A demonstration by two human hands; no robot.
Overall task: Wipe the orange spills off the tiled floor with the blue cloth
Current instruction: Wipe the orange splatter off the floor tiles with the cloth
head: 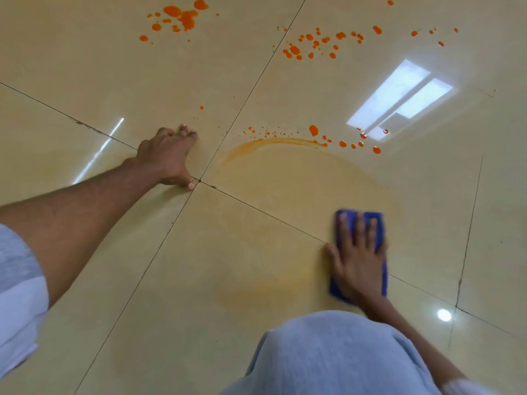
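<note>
My right hand [358,258] lies flat, fingers spread, pressing the folded blue cloth [379,223] onto the beige tiled floor [199,266] at lower right. My left hand [168,158] is planted on the floor near the tile joint crossing, fingers apart, holding nothing. A curved orange smear [273,142] arcs above the cloth, with a pale orange haze below it. Orange drops [342,143] lie along the smear's right end. Two more clusters of orange spots sit farther off, one at the top left [182,18] and one at the top centre right [316,42].
My knee in light grey-blue fabric [336,354] fills the bottom centre. A light sleeve [17,280] is at the left edge. A window reflection [399,101] glares on the glossy tile at right. Dark grout lines cross near my left hand.
</note>
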